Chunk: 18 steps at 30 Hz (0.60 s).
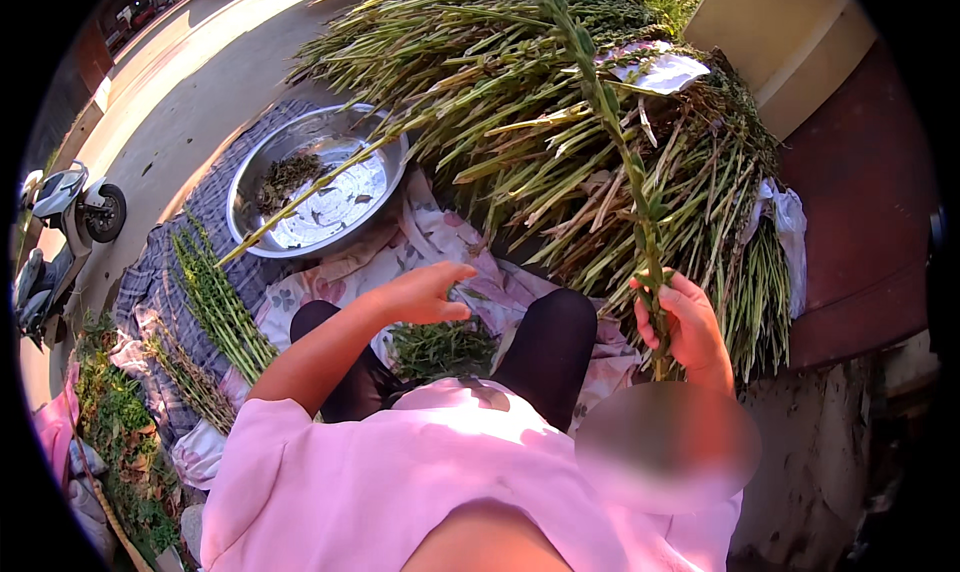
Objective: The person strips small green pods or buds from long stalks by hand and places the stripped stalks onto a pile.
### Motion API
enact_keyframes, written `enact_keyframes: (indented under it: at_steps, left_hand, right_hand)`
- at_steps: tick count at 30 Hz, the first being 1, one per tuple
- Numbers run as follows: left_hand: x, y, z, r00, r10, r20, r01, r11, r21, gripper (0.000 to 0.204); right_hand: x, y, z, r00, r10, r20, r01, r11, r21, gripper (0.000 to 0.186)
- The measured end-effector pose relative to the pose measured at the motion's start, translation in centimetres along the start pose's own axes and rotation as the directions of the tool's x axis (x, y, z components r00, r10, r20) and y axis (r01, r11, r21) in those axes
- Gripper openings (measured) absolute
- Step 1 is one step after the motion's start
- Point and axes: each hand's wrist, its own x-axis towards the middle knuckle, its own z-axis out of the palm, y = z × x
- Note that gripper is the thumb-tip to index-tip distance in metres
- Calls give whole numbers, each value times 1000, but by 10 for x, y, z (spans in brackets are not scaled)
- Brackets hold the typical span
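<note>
My right hand [675,317] grips the lower part of a long green stalk [625,152] with pods along it, held upright at the right of my lap. My left hand [430,292] hangs open over my lap, thumb and fingers apart, holding nothing that I can see. Below it, green leafy trimmings [440,352] lie on a floral cloth [335,277] between my dark-clad knees. Ahead to the left sits a wide metal basin [340,207] with dry bits inside. Bundles of green stalks [225,317] lie to my left.
A big heap of cut stalks [520,172] spreads across the front and right, with white bags [785,247] in it. A blue checked cloth [160,272] lies left. A scooter [90,212] stands on the paved ground [200,112]. A dark red surface [850,222] is at far right.
</note>
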Motion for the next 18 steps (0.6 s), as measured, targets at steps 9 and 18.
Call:
enact_keyframes:
  at_steps: [9,18]
  left_hand:
    - [26,70,70,883,463,-75,-442,770,-460,66]
    - [-1,40,39,597,327,-732,-653,728,-208,79]
  right_hand:
    - [93,-242,124,829,-504,242,558,772,-303,35]
    - [146,-287,266,718,-616,324,694,667,-272,42]
